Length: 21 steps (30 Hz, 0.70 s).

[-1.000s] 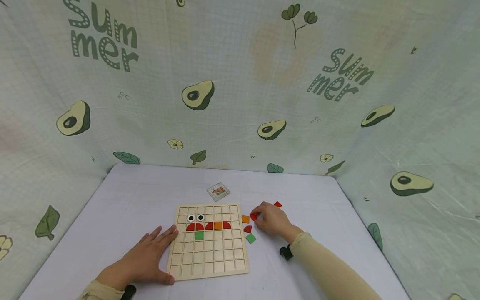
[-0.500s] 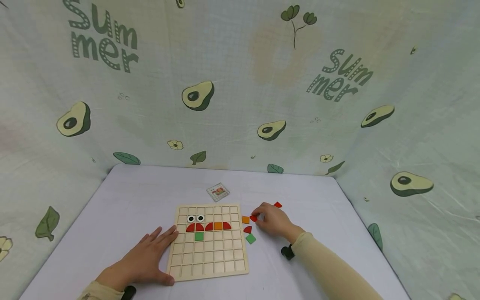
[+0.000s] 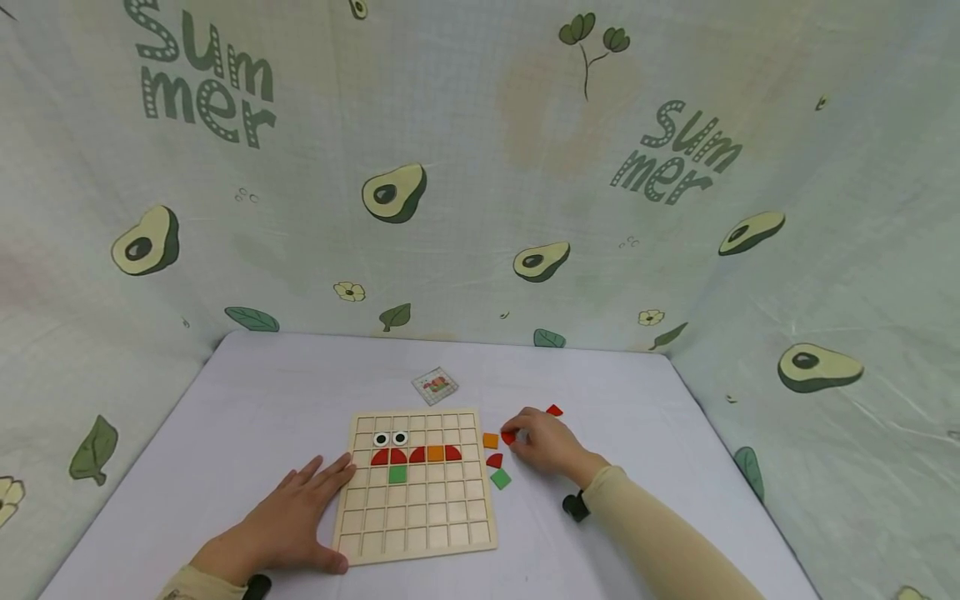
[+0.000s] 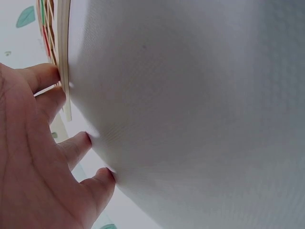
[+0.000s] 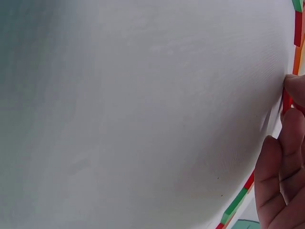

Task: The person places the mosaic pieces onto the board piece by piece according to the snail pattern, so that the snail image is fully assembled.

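A pale wooden grid board (image 3: 416, 518) lies on the white-covered table. My left hand (image 3: 288, 521) lies spread along its left edge, fingertips and thumb at the rim; the left wrist view shows two fingertips against the board's side. On the grid sit two eye discs (image 3: 391, 438), a row of red quarter-round tiles (image 3: 380, 457) with an orange square tile (image 3: 436, 453) among them, and a green square tile (image 3: 397, 474) below. To the board's right, my right hand (image 3: 543, 440) pinches a red quarter-round tile (image 3: 507, 437) between thumb and finger, down at the tabletop.
Loose beside the board's right edge lie an orange square tile (image 3: 491, 441), another red quarter-round tile (image 3: 494, 460) and a green square tile (image 3: 501, 479). Behind the right hand is one more red tile (image 3: 554, 410). A small picture card (image 3: 435, 385) lies beyond the board.
The red tile in my right fingers has turned slightly, with the hand staying at about the same place. My left hand keeps its position at the board.
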Tool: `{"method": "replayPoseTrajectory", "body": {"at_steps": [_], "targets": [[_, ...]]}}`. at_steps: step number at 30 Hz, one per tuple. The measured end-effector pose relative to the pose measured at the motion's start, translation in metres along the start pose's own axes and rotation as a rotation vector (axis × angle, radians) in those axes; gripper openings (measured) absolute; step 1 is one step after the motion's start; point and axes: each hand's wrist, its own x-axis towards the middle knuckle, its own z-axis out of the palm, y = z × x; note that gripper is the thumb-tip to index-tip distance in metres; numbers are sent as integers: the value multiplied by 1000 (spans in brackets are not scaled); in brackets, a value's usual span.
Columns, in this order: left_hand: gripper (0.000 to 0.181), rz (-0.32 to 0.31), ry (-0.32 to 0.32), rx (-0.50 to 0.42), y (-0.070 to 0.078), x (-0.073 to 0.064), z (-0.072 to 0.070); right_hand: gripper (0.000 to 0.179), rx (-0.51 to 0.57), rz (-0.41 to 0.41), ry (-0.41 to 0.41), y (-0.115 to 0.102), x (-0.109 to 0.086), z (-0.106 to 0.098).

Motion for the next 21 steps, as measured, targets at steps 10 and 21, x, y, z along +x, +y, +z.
{"method": "replayPoseTrajectory", "body": {"at_steps": [10,21], "targets": [[126,5,-16,6,1,0,-1,25,-9,33,13,-2,-4,-4],[127,3,-15,9,0,1,0,26,87,-50,-26,-45,4,-9]]}}
